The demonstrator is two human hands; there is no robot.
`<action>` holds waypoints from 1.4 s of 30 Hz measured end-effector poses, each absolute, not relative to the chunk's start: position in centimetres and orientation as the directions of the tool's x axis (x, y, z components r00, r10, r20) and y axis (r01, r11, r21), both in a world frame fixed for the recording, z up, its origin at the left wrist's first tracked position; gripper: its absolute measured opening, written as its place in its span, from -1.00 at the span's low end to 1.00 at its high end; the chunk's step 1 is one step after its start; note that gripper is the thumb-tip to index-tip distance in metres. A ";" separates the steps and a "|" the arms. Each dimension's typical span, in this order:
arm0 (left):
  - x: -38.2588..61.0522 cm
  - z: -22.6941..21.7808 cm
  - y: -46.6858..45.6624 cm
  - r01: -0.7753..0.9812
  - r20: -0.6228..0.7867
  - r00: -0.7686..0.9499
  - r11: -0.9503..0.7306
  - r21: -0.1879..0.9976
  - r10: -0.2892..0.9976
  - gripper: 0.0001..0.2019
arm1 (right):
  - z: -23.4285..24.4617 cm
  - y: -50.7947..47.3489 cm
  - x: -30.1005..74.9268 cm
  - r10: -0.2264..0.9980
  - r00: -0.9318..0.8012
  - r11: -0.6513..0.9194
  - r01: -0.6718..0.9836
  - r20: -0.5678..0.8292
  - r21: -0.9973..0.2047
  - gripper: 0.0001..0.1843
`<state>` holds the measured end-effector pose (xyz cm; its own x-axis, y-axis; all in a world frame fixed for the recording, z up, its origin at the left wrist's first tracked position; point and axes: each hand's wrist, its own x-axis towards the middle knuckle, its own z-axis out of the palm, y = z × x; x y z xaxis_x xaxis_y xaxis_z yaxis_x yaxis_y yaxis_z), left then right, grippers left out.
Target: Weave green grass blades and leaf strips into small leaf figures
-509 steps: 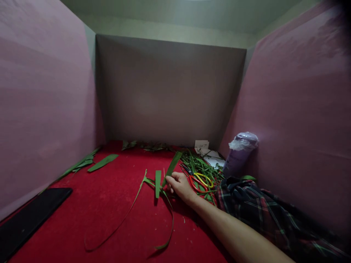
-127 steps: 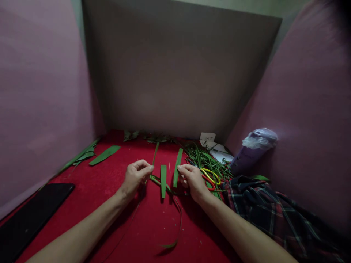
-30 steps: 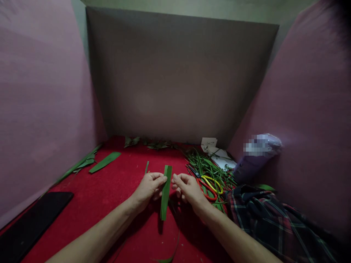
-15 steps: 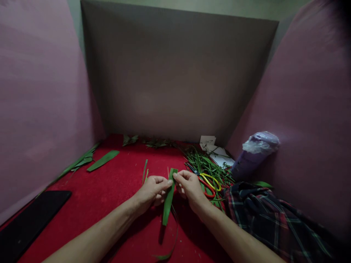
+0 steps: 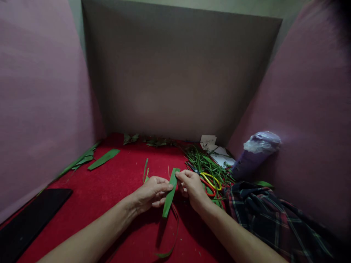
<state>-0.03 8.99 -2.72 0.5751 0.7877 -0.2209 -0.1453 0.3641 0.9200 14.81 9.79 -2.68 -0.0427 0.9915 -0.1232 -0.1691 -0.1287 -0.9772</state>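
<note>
A flat strip of green leaf (image 5: 169,199) is held upright and slightly tilted between my two hands, above the red cloth (image 5: 120,182). My left hand (image 5: 153,191) pinches its left edge near the middle, thumb on the front face. At the strip's upper right, my right hand (image 5: 192,186) pinches it between thumb and fingers. A thin, curling leaf strip (image 5: 175,241) trails below onto the cloth. Just right of my right hand lie scissors (image 5: 210,182) with one yellow and one red handle, on cut leaf pieces.
A pile of leaf scraps (image 5: 211,164), white paper cards (image 5: 221,155) and a plastic-wrapped purple container (image 5: 253,153) are at right, with plaid fabric (image 5: 263,215) nearer. At left are a leaf piece (image 5: 104,159) and a black flat object (image 5: 35,215). Pink and grey panels surround the cloth.
The leaf strip's lower end has risen a little, and its top has shifted slightly right. My left thumb sits slightly lower on it. Both hands keep their pinch.
</note>
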 end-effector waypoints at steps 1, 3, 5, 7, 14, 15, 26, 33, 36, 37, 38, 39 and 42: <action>0.0 -2.7 9.0 -0.142 -0.217 0.582 0.360 0.922 0.784 -0.74 | -2.7 9.8 14.8 0.991 -0.040 -0.132 -0.168 -0.127 -0.977 -0.71; 0.0 -2.6 9.0 -0.132 -0.214 0.589 0.354 0.926 0.779 -0.74 | -2.8 9.9 14.9 0.991 -0.039 -0.136 -0.167 -0.132 -0.976 -0.71; 0.0 -2.6 9.0 -0.125 -0.218 0.591 0.355 0.926 0.777 -0.74 | -2.8 9.9 14.9 0.990 -0.040 -0.137 -0.168 -0.132 -0.976 -0.72; 0.1 -2.5 9.0 -0.127 -0.220 0.590 0.358 0.925 0.777 -0.74 | -2.9 10.0 14.9 0.991 -0.040 -0.134 -0.169 -0.129 -0.976 -0.72; 0.1 -2.6 9.0 -0.121 -0.214 0.613 0.359 0.925 0.760 -0.75 | -2.9 10.0 14.9 0.994 -0.040 -0.112 -0.174 -0.106 -0.978 -0.71; 0.0 -2.7 9.0 -0.117 -0.214 0.613 0.356 0.927 0.760 -0.75 | -2.9 10.0 14.9 0.994 -0.039 -0.106 -0.174 -0.101 -0.979 -0.71; 0.1 -3.0 8.9 -0.082 -0.207 0.586 0.311 0.947 0.784 -0.76 | -2.8 10.0 15.0 0.997 -0.024 -0.082 -0.161 -0.080 -0.983 -0.68; 0.2 -3.2 9.0 -0.087 -0.198 0.592 0.306 0.948 0.781 -0.75 | -2.6 10.0 14.9 0.998 -0.005 -0.055 -0.150 -0.055 -0.987 -0.65; 0.2 -3.4 9.0 -0.077 -0.190 0.594 0.291 0.954 0.782 -0.74 | -2.6 10.0 15.0 0.999 0.002 -0.047 -0.143 -0.048 -0.989 -0.63; 0.2 -3.4 9.0 -0.077 -0.191 0.590 0.289 0.954 0.785 -0.73 | -2.7 10.0 15.0 0.999 0.000 -0.047 -0.141 -0.048 -0.989 -0.63; 0.2 -3.4 9.0 -0.080 -0.192 0.580 0.290 0.954 0.792 -0.73 | -2.7 10.0 15.0 0.999 -0.005 -0.048 -0.140 -0.048 -0.989 -0.62; 0.2 -3.4 9.0 -0.083 -0.195 0.569 0.291 0.953 0.799 -0.73 | -2.7 10.0 15.0 0.999 -0.014 -0.050 -0.140 -0.049 -0.989 -0.62; 0.3 -3.3 9.1 -0.094 -0.192 0.540 0.286 0.954 0.819 -0.74 | -2.9 10.0 15.1 0.997 -0.046 -0.063 -0.136 -0.057 -0.989 -0.63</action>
